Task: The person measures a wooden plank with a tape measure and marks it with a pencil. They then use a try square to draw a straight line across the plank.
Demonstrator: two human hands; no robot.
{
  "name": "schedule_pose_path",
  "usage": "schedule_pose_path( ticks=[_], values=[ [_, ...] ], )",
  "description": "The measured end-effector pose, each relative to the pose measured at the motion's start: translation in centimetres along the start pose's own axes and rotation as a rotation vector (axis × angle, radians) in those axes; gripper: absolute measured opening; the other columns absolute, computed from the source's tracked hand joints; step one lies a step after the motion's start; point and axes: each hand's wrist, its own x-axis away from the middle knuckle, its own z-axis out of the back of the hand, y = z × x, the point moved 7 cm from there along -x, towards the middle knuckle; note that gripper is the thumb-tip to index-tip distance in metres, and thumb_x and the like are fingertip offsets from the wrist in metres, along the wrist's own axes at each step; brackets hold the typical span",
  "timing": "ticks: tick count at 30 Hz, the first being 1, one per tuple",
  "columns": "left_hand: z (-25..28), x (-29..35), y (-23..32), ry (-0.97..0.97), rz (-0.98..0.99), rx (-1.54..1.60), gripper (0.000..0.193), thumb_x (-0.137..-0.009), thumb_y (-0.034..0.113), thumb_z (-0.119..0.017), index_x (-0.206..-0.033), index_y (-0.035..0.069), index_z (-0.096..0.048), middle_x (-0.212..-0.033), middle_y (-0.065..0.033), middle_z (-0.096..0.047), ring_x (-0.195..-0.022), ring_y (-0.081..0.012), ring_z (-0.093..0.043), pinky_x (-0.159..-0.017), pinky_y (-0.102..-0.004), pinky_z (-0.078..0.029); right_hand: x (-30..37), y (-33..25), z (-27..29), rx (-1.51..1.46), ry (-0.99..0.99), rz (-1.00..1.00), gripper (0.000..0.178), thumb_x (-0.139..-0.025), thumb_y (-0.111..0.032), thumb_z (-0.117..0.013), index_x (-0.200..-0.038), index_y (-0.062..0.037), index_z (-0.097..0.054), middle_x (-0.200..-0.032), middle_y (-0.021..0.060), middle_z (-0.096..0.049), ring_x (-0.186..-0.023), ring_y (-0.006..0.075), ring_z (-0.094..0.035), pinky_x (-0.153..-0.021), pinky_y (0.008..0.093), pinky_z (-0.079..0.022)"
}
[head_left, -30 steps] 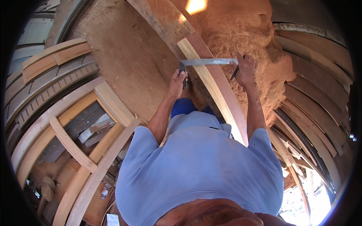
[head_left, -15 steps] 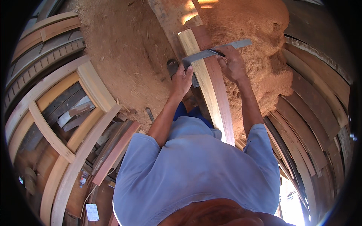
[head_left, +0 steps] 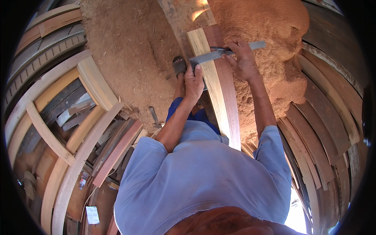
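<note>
A long pale wooden board (head_left: 213, 78) with a pinkish brown one (head_left: 227, 88) beside it runs away from my body. Across both lies the grey metal blade of a try square (head_left: 256, 45). My left hand (head_left: 193, 83) grips the square's dark stock against the pale board's left edge, thumb up near the corner. In my right hand (head_left: 244, 60) is a thin dark marking tool (head_left: 219, 48), pencil-like, pinched between the fingers. Its tip lies along the far edge of the blade, over the boards. Part of the stock is hidden by my left hand.
A heavy wooden beam (head_left: 184, 15) extends beyond the boards. Sawdust is heaped (head_left: 266, 23) to the right. A jointed wooden frame (head_left: 51, 139) leans at the left, with a chisel-like tool (head_left: 153, 114) on the ground nearby. Stacked planks (head_left: 313, 141) line the right side.
The marking tool has gone from the near side of the blade to its far edge. My right hand has shifted slightly farther away; the left still grips the square.
</note>
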Motion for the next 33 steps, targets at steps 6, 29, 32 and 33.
schedule_pose_path(
  ticks=[6, 29, 32, 33],
  values=[
    [0.1, -0.1, -0.1, 0.029, -0.002, -0.08, 0.049, -0.11, 0.039, -0.047, -0.136, -0.002, -0.051, -0.127, -0.0101, -0.061, -0.116, -0.0155, -0.056, -0.103, -0.0316, -0.044, 0.1, -0.3, 0.1, 0.046, 0.013, 0.065, 0.029, -0.08, -0.009, -0.08, -0.108, -0.0062, -0.07, -0.11, 0.0121, -0.063, -0.107, 0.0338, -0.059, -0.095, 0.0444, -0.048],
    [-0.3, 0.2, 1.2, 0.045, 0.048, -0.157, 0.052, -0.109, 0.045, -0.046, -0.131, 0.0, -0.057, -0.121, -0.0093, -0.066, -0.109, -0.0144, -0.061, -0.098, -0.0313, -0.048, -0.3, 0.4, -0.3, 0.059, -0.02, 0.03, 0.026, -0.083, -0.015, -0.079, -0.106, -0.0083, -0.071, -0.107, 0.0061, -0.065, -0.105, 0.0293, -0.058, -0.094, 0.0437, -0.047],
    [-0.1, 0.1, 0.4, 0.041, 0.067, -0.119, 0.051, -0.109, 0.044, -0.047, -0.131, 0.0, -0.057, -0.119, -0.0085, -0.066, -0.108, -0.0135, -0.06, -0.097, -0.0307, -0.048, -0.4, 0.5, -0.4, 0.066, -0.067, -0.004, 0.023, -0.088, -0.015, -0.077, -0.109, -0.0078, -0.072, -0.112, 0.0105, -0.064, -0.11, 0.0297, -0.06, -0.096, 0.0435, -0.049],
    [-0.1, 0.0, 0.3, 0.042, 0.064, -0.128, 0.05, -0.109, 0.044, -0.047, -0.131, 0.0, -0.056, -0.119, -0.0083, -0.066, -0.108, -0.0134, -0.06, -0.097, -0.0307, -0.048, -0.3, 0.8, -0.3, 0.022, -0.028, 0.006, 0.022, -0.089, -0.016, -0.076, -0.109, -0.0072, -0.072, -0.11, 0.0096, -0.064, -0.108, 0.0284, -0.06, -0.094, 0.0429, -0.049]
  ],
)
